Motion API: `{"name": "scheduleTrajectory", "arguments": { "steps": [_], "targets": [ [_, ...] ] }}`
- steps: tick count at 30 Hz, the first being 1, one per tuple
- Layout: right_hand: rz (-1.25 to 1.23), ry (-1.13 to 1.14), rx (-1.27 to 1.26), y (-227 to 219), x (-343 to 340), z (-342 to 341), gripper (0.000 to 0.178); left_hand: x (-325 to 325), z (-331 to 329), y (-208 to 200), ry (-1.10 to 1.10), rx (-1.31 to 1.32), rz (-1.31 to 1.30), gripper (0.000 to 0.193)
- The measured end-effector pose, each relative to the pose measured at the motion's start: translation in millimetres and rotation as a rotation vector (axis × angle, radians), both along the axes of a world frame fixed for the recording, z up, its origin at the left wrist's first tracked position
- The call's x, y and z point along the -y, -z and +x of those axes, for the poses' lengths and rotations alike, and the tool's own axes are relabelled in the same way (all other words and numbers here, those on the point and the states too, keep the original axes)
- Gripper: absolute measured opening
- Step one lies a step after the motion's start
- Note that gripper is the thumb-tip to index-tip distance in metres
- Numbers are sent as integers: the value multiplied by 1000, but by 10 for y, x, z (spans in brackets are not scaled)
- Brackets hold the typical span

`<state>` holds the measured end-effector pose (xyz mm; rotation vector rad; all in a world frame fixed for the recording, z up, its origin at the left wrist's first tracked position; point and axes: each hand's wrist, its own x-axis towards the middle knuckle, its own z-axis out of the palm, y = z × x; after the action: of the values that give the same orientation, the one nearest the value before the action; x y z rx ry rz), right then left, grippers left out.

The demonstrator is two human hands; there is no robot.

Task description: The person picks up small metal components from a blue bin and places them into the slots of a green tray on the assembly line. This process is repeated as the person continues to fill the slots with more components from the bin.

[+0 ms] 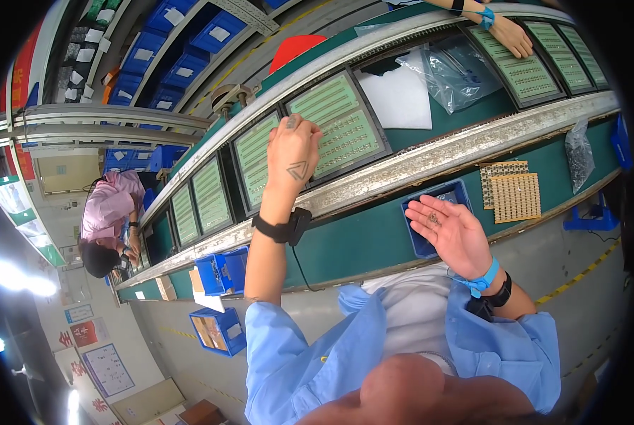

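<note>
Parts (434, 219), small, on upturned right hand (460, 242)

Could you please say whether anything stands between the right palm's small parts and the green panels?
The near metal rail runs between the small parts and green panels, and the left hand covers part of them.

Small parts (434, 219) on the palm-up right hand (460, 243)

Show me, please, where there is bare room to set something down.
One wide patch is the green ledge between the left wristband and the blue bin. A narrower one lies between the yellowish boards and the clear bag. It is crowded around the left hand, among the green panels.
</note>
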<state>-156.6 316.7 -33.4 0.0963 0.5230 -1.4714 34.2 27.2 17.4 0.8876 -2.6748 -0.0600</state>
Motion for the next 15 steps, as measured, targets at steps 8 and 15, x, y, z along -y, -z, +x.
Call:
{"name": "scheduleTrajectory", "arguments": {
  "steps": [8,15],
  "targets": [
    [-112,-76,88,-222,96,5,80,-1186,-214,-290,331,-119,220,8],
    [-211,-21,119,-116,67,54,84,-1555,-335,-44,374,-201,224,19]
  ]
}}
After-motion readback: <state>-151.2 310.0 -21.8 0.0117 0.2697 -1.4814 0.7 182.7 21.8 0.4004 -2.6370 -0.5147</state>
